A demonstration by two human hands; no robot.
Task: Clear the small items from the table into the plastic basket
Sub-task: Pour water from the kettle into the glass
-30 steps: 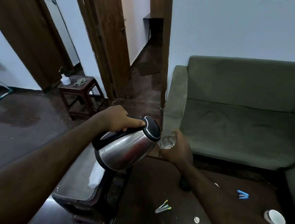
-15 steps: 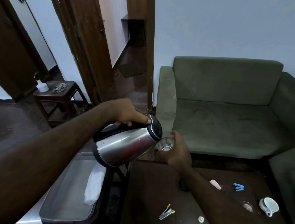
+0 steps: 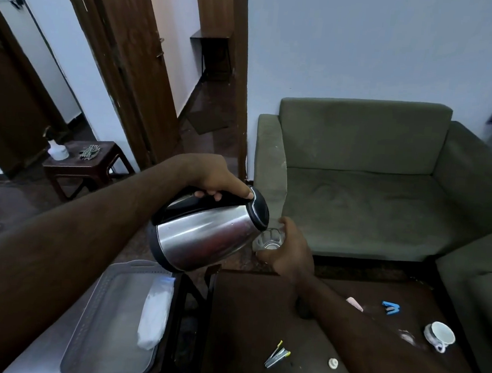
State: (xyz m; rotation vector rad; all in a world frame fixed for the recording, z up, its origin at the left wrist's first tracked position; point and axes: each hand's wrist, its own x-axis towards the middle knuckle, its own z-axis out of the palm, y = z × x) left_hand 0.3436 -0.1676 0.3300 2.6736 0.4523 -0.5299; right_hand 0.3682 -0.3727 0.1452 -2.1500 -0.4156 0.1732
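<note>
My left hand [image 3: 213, 175] grips the black handle of a steel kettle [image 3: 205, 233], tilted with its lid toward a clear glass [image 3: 270, 239]. My right hand [image 3: 290, 248] holds that glass just past the dark table [image 3: 246, 318]. On the table lie a yellow-grey clip [image 3: 277, 355], a small white cap [image 3: 333, 363], a pink item [image 3: 354, 303], a blue clip [image 3: 390, 307] and a white cup [image 3: 440, 334]. A grey plastic basket [image 3: 103, 301] sits at the lower left with a white packet [image 3: 155, 314] inside.
A green sofa [image 3: 370, 202] stands behind the table and another green seat [image 3: 477, 293] along the right. A small wooden stool [image 3: 85, 162] with a white bottle is at the left near the wooden door frames [image 3: 130, 68].
The view has swung right and down, showing more of the table and basket. Both hands keep the kettle and glass together, the kettle still tilted.
</note>
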